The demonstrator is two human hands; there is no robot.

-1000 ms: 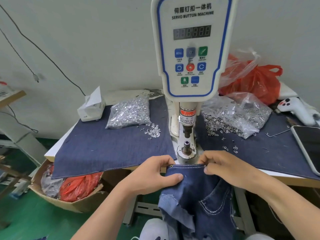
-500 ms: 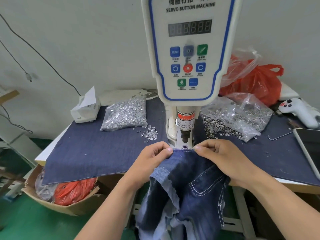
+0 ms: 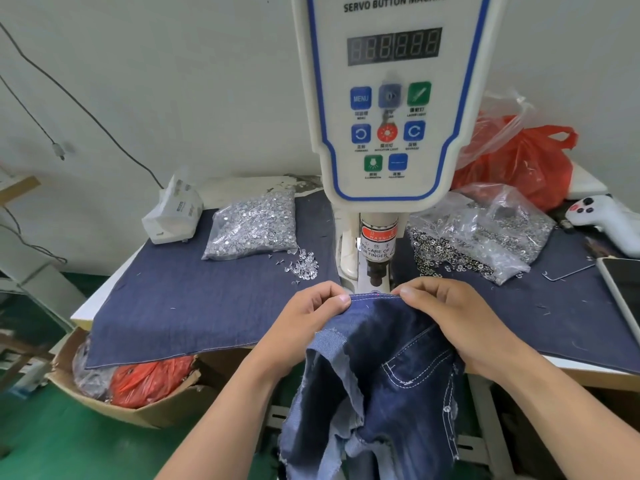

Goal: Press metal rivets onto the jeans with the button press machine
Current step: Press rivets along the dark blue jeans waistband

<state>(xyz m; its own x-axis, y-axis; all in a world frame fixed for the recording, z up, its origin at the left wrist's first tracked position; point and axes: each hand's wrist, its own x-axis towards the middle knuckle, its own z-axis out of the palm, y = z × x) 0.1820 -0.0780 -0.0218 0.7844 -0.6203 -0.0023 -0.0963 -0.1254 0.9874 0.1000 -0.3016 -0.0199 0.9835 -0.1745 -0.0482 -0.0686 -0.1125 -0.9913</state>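
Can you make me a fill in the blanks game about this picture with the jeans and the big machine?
1. Both hands, the left hand and the right hand, pinch the top edge of the ____.
2. The words on the machine say SERVO ____ MACHINE.
3. The plastic bag behind the machine on the right is ____.
4. The button marked MENU is ____.

Missing words: jeans; BUTTON; red; blue

The table [image 3: 104, 299] is covered by a dark blue denim cloth [image 3: 194, 306]. On it are set a tissue pack [image 3: 173, 209], two clear bags of metal rivets [image 3: 252, 226] [image 3: 485, 233], loose rivets [image 3: 303, 266], and the button press machine [image 3: 388, 98].
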